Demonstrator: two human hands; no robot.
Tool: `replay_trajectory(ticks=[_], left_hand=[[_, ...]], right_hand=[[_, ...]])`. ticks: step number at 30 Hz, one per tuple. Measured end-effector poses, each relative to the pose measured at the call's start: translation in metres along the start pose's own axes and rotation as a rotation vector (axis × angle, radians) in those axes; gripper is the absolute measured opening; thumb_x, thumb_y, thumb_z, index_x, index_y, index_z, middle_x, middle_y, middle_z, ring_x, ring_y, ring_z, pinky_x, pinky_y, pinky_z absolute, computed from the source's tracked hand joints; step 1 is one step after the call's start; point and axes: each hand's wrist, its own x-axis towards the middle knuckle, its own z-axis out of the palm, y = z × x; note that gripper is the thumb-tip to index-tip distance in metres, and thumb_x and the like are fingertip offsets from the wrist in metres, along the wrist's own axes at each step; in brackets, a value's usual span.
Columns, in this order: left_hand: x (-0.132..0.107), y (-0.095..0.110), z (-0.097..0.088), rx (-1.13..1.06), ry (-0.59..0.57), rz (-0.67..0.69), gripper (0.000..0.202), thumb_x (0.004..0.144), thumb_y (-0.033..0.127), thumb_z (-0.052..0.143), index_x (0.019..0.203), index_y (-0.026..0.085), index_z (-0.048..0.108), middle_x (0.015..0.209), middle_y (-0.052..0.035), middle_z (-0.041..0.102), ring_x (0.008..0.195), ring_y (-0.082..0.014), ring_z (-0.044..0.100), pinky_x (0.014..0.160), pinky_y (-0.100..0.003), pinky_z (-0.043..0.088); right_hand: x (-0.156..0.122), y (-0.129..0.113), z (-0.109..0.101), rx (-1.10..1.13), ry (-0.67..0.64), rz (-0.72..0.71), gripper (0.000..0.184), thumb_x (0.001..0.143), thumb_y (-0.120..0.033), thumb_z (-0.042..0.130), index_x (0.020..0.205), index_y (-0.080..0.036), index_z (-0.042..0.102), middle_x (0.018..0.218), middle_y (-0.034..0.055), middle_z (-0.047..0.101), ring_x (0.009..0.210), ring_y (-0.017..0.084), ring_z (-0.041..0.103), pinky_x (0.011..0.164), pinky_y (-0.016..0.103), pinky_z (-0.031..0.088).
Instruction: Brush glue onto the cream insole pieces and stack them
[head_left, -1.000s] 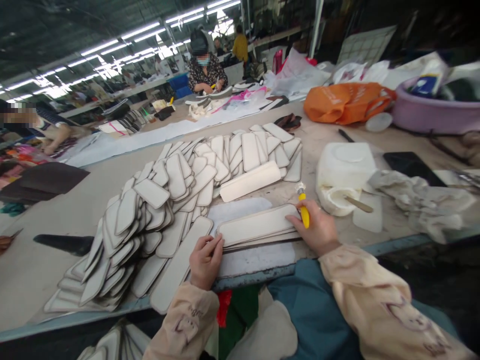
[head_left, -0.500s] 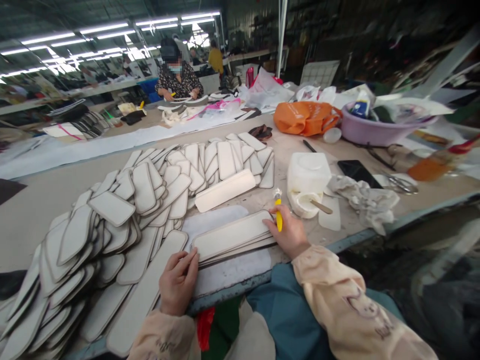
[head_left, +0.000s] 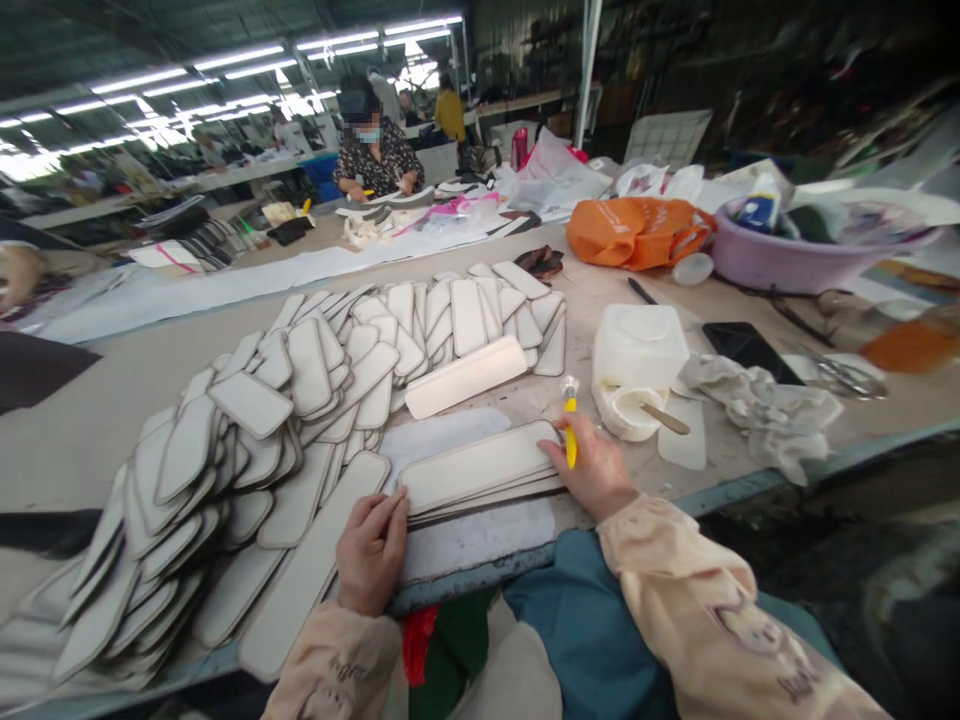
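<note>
Sleeves (head_left: pixel 675 565): cream, printed, covering both forearms along the bottom of the frame.
Left hand (head_left: pixel 373 552): closing narrowly, pinching the near-left corner of the top piece, low centre.
Right hand (head_left: pixel 600 468): gripping the brush while its thumb is resting on the stack's right end, right of centre.
Brush (head_left: pixel 571 442): yellow-handled, standing nearly upright in the right hand, its head pointing up.
Top piece (head_left: pixel 476 468): pale, long, round-cornered, lying on a fanned stack (head_left: pixel 487 505) between the hands, at lower centre.
Paper (head_left: pixel 480 538): lying under the stack, showing in front and behind.
Long piece (head_left: pixel 311 575): slanting just beside the left hand, lower left of centre.
Pile (head_left: pixel 307 368): many like pieces, overlapping and sprawling from the lower left to the centre.
Cream piece (head_left: pixel 466 378): lying along the pile's front side, mid-frame.
Cup (head_left: pixel 628 412): sitting against the white tub (head_left: pixel 640 345), a flat stick (head_left: pixel 665 419) leaning out, right of centre.
Rag (head_left: pixel 765 405): crumpling near the phone (head_left: pixel 750 350) at right; scissors (head_left: pixel 847 377) are lying beyond.
Orange bag (head_left: pixel 637 232): slumping beside the purple basin (head_left: pixel 787 262), upper right.
Co-worker (head_left: pixel 382 165): wearing a mask, working over another table, upper centre-left.
Lights (head_left: pixel 240 65): glowing in rows, upper left.
</note>
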Motion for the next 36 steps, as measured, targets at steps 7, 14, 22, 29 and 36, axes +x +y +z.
replay_trajectory(ticks=[7,14,22,29,36], left_hand=[[-0.003,0.006,-0.001,-0.019,-0.018,-0.064,0.026,0.085,0.03,0.058,0.107,0.02,0.069,0.092,-0.0059,0.061,0.071,-0.0111,0.061,0.067,-0.024,0.053],[-0.004,0.006,0.001,-0.026,-0.019,-0.062,0.021,0.086,0.028,0.058,0.1,0.022,0.072,0.091,-0.0057,0.064,0.082,-0.0141,0.063,0.076,-0.027,0.054],[-0.002,0.006,0.001,-0.016,-0.011,-0.028,0.021,0.086,0.027,0.058,0.099,0.02,0.072,0.089,-0.0056,0.065,0.081,-0.0138,0.063,0.075,-0.025,0.054],[-0.002,0.0,0.002,0.022,0.019,0.031,0.018,0.084,0.028,0.06,0.095,0.021,0.073,0.088,-0.0038,0.068,0.08,-0.0141,0.064,0.077,-0.026,0.053],[0.002,0.0,0.003,0.052,0.063,0.067,0.016,0.083,0.029,0.062,0.09,0.021,0.074,0.085,-0.0029,0.069,0.077,-0.0147,0.065,0.074,-0.025,0.053]], right_hand=[[-0.001,0.009,0.008,-0.059,0.047,-0.01,0.036,0.082,-0.051,0.056,0.102,-0.022,0.054,0.074,0.0041,0.067,0.061,0.024,0.064,0.052,0.03,0.043],[-0.003,0.012,0.01,-0.111,0.074,-0.027,0.04,0.081,-0.056,0.055,0.101,-0.021,0.055,0.072,0.0035,0.066,0.058,0.023,0.062,0.052,0.03,0.041],[-0.002,0.009,0.007,-0.092,0.052,-0.021,0.035,0.082,-0.05,0.057,0.101,-0.022,0.055,0.072,0.0033,0.067,0.06,0.024,0.064,0.053,0.03,0.042],[0.0,0.0,0.001,-0.011,-0.018,-0.009,0.024,0.084,-0.04,0.056,0.1,-0.022,0.052,0.084,0.0051,0.069,0.07,0.024,0.067,0.06,0.032,0.047],[-0.001,-0.001,0.001,0.005,-0.026,0.025,0.025,0.084,-0.041,0.056,0.1,-0.023,0.051,0.077,0.0033,0.068,0.065,0.023,0.066,0.06,0.032,0.048]])
